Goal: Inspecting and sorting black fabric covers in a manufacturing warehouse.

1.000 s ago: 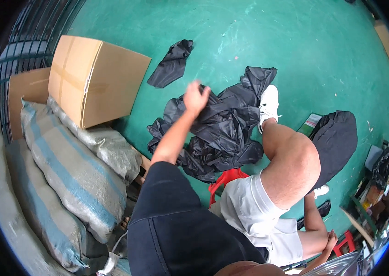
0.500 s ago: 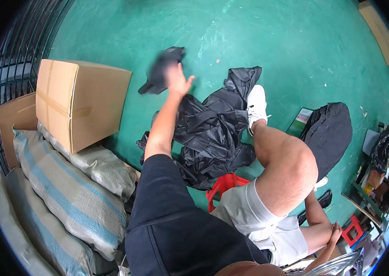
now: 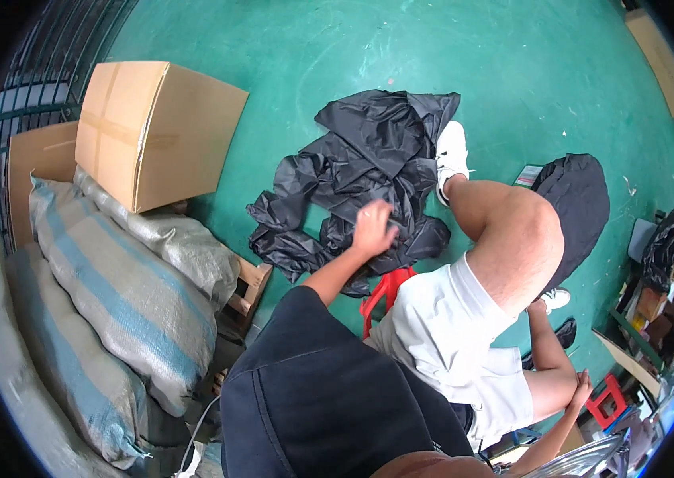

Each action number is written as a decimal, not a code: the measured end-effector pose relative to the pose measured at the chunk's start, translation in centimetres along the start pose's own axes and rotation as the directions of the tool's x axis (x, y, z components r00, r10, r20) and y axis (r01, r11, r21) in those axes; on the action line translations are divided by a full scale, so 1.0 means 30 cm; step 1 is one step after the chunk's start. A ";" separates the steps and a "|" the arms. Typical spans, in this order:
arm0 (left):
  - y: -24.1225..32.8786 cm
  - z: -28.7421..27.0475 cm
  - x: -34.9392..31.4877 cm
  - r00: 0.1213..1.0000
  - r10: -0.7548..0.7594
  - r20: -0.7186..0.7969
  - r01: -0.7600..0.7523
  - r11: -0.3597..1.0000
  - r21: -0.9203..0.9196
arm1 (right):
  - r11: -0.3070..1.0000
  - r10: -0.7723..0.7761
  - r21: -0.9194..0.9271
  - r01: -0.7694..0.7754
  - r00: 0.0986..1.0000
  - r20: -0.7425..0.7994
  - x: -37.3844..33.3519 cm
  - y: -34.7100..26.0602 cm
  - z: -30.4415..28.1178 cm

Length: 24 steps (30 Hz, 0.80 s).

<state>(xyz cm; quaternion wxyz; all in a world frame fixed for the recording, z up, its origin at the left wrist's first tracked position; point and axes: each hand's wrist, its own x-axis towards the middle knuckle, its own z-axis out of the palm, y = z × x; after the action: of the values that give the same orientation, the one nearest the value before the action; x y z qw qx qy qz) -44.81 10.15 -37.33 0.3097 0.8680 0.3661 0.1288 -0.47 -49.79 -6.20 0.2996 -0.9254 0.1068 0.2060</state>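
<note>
A crumpled heap of thin black fabric [image 3: 361, 171] lies on the green floor in front of me. Over its near edge is my left hand [image 3: 373, 229], open, with bent fingers apart and nothing visibly gripped. Whether the fingertips touch the cloth, I cannot tell. On my bent right knee rests my right hand [image 3: 581, 392], small at the lower right, its fingers laid over the knee. A red plastic stool [image 3: 386, 295] shows partly beneath the near side of the heap.
At the left stand a cardboard box [image 3: 193, 135] and several stuffed woven sacks [image 3: 114, 291]. My white shoe [image 3: 452, 155] touches the heap's right side. Another black fabric bundle [image 3: 572, 215] lies beyond my left knee. Clutter and a red stool [image 3: 608, 401] stand far right.
My left hand has come back from the far left to the heap's near edge. The separate black piece no longer lies apart; the heap's far end now spreads wider. The view has shifted.
</note>
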 end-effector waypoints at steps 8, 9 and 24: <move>-0.447 -0.331 -0.164 0.487 -0.754 -0.440 0.870 0.461 0.173 | 0.997 0.041 0.057 -0.044 0.997 0.061 0.040 0.099 -0.040; -0.454 -0.352 -0.182 0.402 -0.843 -0.356 0.914 0.350 0.204 | 0.997 0.044 0.065 -0.044 0.999 0.001 0.017 0.094 -0.040; -0.582 -0.184 -0.266 0.217 -0.919 -0.329 0.920 0.305 -0.245 | 0.995 -0.069 -0.077 0.064 0.995 -0.068 0.004 -0.052 0.024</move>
<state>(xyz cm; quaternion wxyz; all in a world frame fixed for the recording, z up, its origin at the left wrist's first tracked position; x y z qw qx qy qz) -62.58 16.32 -44.05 0.2394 0.4348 0.8624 0.0996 -0.08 -48.13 -6.00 0.2676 -0.9457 0.0788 0.1670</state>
